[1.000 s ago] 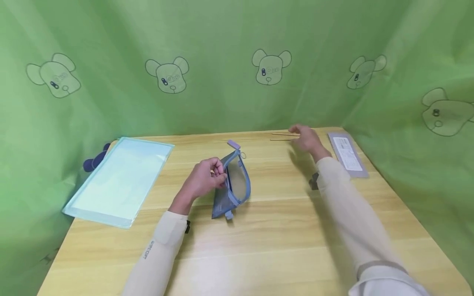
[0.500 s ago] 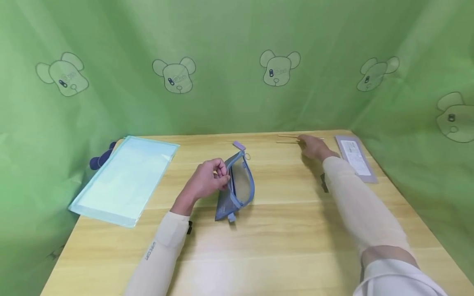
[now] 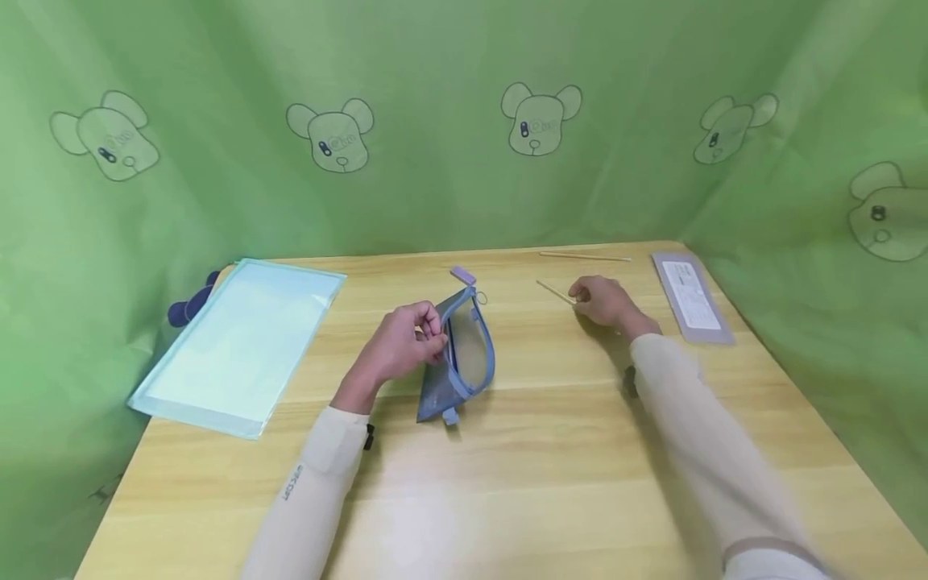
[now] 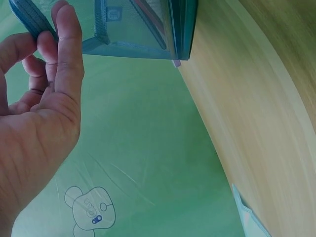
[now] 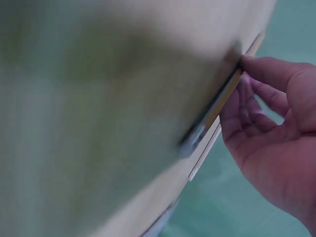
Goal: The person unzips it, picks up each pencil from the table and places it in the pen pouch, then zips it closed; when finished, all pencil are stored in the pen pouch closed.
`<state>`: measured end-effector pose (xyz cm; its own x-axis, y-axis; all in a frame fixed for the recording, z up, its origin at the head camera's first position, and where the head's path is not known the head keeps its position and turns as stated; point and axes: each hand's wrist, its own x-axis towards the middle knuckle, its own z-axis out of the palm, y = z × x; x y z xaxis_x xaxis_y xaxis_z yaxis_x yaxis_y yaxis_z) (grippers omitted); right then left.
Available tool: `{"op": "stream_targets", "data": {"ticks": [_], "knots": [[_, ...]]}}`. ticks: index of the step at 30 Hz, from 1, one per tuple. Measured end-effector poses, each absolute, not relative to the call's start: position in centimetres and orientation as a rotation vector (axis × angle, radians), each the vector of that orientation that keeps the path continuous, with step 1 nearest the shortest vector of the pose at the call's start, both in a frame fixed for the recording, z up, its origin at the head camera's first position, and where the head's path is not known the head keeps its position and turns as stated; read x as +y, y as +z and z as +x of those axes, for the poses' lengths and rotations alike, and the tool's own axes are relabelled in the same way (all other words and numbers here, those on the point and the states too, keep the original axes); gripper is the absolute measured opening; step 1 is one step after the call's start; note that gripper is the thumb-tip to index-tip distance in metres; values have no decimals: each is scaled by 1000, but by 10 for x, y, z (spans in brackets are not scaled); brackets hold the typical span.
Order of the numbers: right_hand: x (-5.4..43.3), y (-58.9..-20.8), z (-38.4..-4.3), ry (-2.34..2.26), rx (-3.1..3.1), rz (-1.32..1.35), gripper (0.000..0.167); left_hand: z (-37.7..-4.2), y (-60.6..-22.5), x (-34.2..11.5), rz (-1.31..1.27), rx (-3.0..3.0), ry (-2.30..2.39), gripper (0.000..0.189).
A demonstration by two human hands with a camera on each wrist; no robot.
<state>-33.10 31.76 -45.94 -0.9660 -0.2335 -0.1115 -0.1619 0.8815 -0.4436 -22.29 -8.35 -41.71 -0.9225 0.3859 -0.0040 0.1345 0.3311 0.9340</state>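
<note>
My left hand (image 3: 395,342) pinches the zipped edge of a blue mesh pencil case (image 3: 438,393), which stands with its mouth spread apart. Through its mesh, slim long shapes (image 4: 149,17) show in the left wrist view; their kind is unclear. Toward the back right, my right hand (image 3: 607,303) pinches a thin wood-coloured pencil (image 3: 553,291) between thumb and fingers. Its pale end (image 5: 191,142) appears in the right wrist view, close over the table. A second pencil (image 3: 584,256) lies along the table's back edge, behind the right hand.
A purple block (image 3: 462,275) lies just behind the pencil case. On the left is a light-blue zip folder (image 3: 235,346), with a dark blue object (image 3: 192,306) beside it. A grey-purple labelled packet (image 3: 692,298) lies at right. Green curtain (image 3: 435,201) encloses the table.
My right hand has reached the two pencils, taken one, and drawn it toward me, turning it at an angle. The left hand keeps its hold on the pencil case.
</note>
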Motion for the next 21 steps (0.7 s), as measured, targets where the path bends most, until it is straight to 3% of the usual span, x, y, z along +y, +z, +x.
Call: {"op": "stream_targets", "data": {"ticks": [11,21], "knots": [[284,-451,-285,-765,2740,-177,35,-222,-416,-81,465,2366,1623,16],[264,-445,-264,-780,2726,-118,31,-222,-418,-80,471,2354,1635,16]]}}
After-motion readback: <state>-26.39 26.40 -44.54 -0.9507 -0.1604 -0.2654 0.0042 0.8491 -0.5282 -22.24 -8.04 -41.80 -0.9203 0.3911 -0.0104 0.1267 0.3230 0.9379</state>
